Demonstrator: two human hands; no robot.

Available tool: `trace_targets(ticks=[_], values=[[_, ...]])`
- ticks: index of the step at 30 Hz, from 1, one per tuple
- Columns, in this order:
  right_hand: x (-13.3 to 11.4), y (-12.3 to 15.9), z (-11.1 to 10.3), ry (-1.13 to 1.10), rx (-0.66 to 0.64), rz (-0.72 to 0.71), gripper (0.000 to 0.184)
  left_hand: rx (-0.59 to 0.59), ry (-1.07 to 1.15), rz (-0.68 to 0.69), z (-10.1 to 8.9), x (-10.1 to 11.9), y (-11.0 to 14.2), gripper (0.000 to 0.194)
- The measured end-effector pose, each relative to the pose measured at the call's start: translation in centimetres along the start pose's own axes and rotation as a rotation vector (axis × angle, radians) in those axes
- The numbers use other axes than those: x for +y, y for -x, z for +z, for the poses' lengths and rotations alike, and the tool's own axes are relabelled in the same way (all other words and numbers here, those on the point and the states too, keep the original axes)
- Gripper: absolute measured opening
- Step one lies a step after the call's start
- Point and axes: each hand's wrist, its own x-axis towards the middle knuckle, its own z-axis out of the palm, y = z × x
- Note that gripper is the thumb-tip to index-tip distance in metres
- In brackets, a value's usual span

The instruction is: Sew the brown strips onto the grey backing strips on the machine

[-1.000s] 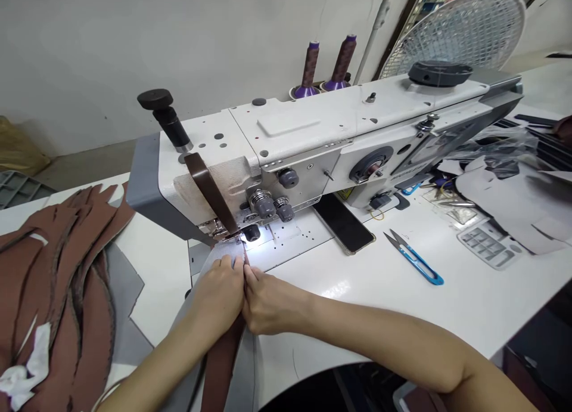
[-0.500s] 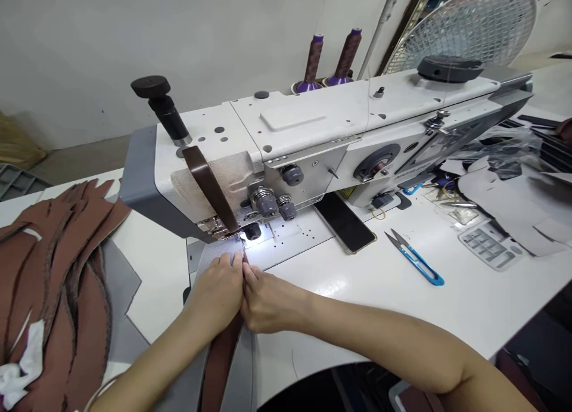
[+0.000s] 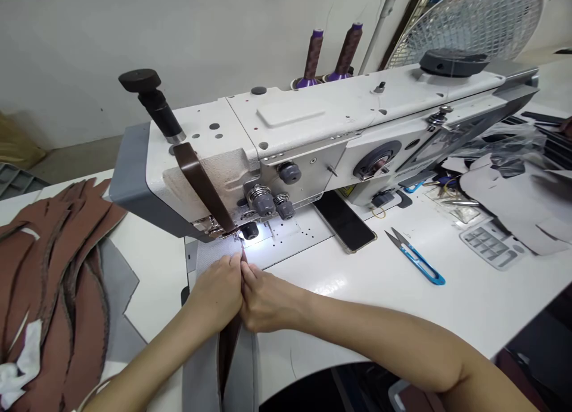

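Observation:
Just in front of the needle of a white sewing machine (image 3: 295, 120), my left hand (image 3: 217, 293) presses on grey-backed fabric (image 3: 205, 254) with its fingers bent over the edge. Right against it, my right hand (image 3: 266, 299) pinches the same edge, where a brown strip (image 3: 230, 346) shows along the grey. The layers run under the lit presser foot (image 3: 236, 236) and hang down between my forearms toward me. My fingertips partly cover the seam.
Brown fabric pieces (image 3: 67, 269) lie heaped on the left. Blue thread snips (image 3: 415, 257) and a black phone (image 3: 346, 224) rest right of the needle. Farther right are pale cut pieces (image 3: 513, 191). Brown thread cones (image 3: 313, 57) and a white fan (image 3: 473, 24) stand behind the machine.
The fabric has fed slightly under the presser foot, and the hanging brown strip now looks narrower and more folded. Both hands keep their hold near the needle. The view has shifted slightly.

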Motion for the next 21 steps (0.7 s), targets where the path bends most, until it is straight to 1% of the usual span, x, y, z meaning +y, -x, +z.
trace_targets(ticks=[4, 9, 15, 21], values=[[0.1, 0.1, 0.3, 0.03, 0.016, -0.003, 0.022, 0.014, 0.039, 0.0, 0.1, -0.2, -0.2, 0.043], [0.4, -0.1, 0.1, 0.069, 0.029, -0.007, 0.02, 0.035, 0.055, 0.025, 0.1, -0.2, -0.1, 0.039], [-0.5, 0.2, 0.7, -0.002, 0.097, 0.047, 0.021, 0.052, 0.106, 0.001, 0.0, -0.1, 0.0, 0.04], [-0.5, 0.2, 1.2, -0.01, 0.063, 0.024, 0.019, 0.055, 0.148, 0.012, 0.6, -0.5, -0.1, 0.039]])
